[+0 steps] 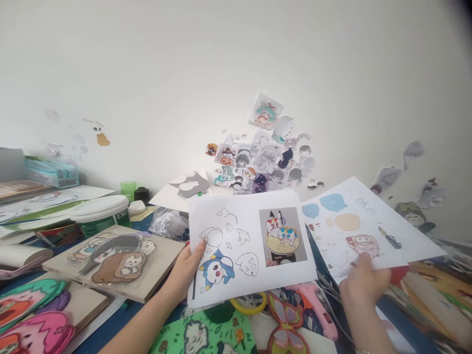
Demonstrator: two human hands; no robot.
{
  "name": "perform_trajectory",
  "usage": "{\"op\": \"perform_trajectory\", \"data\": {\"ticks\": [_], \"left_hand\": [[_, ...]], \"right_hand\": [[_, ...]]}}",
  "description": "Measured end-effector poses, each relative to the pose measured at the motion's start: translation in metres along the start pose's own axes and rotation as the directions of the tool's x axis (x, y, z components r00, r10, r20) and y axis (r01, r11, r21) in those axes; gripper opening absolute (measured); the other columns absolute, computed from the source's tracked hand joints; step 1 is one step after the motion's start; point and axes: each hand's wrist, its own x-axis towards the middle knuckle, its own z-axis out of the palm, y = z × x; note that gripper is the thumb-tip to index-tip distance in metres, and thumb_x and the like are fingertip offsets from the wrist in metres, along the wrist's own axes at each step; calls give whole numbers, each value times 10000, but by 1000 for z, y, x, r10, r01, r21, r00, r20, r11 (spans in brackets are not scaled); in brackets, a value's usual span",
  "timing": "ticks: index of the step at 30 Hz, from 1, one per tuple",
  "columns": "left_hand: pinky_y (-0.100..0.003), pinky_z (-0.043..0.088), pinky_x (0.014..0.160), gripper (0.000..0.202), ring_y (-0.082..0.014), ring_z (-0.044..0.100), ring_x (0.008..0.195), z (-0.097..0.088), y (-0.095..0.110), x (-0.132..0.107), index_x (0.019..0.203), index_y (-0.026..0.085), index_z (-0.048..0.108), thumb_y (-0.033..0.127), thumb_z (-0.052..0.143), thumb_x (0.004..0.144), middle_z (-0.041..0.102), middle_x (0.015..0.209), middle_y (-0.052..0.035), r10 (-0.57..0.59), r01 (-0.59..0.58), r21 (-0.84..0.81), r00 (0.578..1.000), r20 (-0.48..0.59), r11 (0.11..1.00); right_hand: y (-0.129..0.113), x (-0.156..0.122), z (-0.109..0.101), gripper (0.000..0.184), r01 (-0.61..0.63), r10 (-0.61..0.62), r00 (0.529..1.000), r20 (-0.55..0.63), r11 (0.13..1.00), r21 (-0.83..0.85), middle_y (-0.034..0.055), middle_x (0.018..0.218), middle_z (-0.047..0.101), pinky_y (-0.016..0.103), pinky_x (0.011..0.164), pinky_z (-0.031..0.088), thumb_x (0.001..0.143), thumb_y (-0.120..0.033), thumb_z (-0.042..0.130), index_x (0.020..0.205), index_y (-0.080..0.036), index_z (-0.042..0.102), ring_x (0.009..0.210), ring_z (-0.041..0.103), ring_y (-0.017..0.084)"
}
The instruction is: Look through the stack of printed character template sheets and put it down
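My left hand (186, 269) grips the left edge of a white printed sheet (250, 246) showing outline shapes, a blue cartoon character and a photo of a plush figure. It is held up over the cluttered table. My right hand (363, 282) pinches the lower edge of a second printed sheet (363, 223) with blue and tan colour blobs and a pink character, tilted up to the right beside the first sheet.
Wooden boards with cartoon cut-outs (114, 260) lie at left beside a white and green tub (99, 214). Stickers (258, 162) cover the wall behind. A pink glue gun (317, 307), a yellow ring (250, 305) and a green felt piece (206, 334) lie below the sheets.
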Motion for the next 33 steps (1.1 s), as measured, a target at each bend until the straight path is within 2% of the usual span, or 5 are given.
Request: {"op": "perform_trajectory", "data": {"ticks": [14, 17, 20, 23, 33], "left_hand": [[-382, 582, 525, 311, -295, 714, 627, 2, 6, -1, 924, 191, 532, 452, 613, 775, 752, 721, -83, -73, 72, 22, 997, 40, 997], [-372, 582, 549, 310, -286, 715, 631, 1, 6, -1, 921, 187, 545, 450, 620, 774, 752, 720, -84, -89, 86, 52, 995, 51, 995], [-380, 584, 569, 291, -283, 715, 643, 0, 4, 0, 931, 189, 553, 435, 613, 787, 751, 721, -80, -95, 91, 64, 994, 56, 994], [-384, 585, 552, 289, -286, 714, 628, -1, 2, 1, 937, 192, 554, 438, 605, 794, 750, 710, -77, -93, 90, 62, 994, 52, 994], [-404, 583, 573, 328, -289, 713, 637, 0, 0, 0, 1018, 194, 526, 431, 594, 801, 754, 740, -82, -85, 81, 98, 996, 33, 992]], "right_hand": [[7, 12, 1, 602, -174, 143, 971, 192, 973, 155, 138, 1268, 553, 477, 924, 461, 671, -336, 638, 1228, -151, 502, 1132, 545, 288], [2, 0, 7, 553, -280, 203, 902, 381, 947, 158, 108, 1196, 614, 479, 904, 470, 645, -343, 672, 1163, -185, 562, 1081, 581, 290], [4, -18, 13, 501, -391, 314, 766, 560, 920, 19, 113, 1055, 687, 468, 846, 497, 611, -377, 722, 1055, -170, 616, 976, 632, 306], [13, -33, 15, 493, -365, 368, 676, 638, 920, -144, 119, 978, 713, 442, 775, 521, 617, -462, 721, 997, -163, 626, 885, 660, 306], [21, -45, 13, 434, -228, 384, 592, 708, 923, -310, 100, 938, 723, 376, 718, 517, 674, -472, 680, 962, -147, 660, 864, 660, 287]]}}
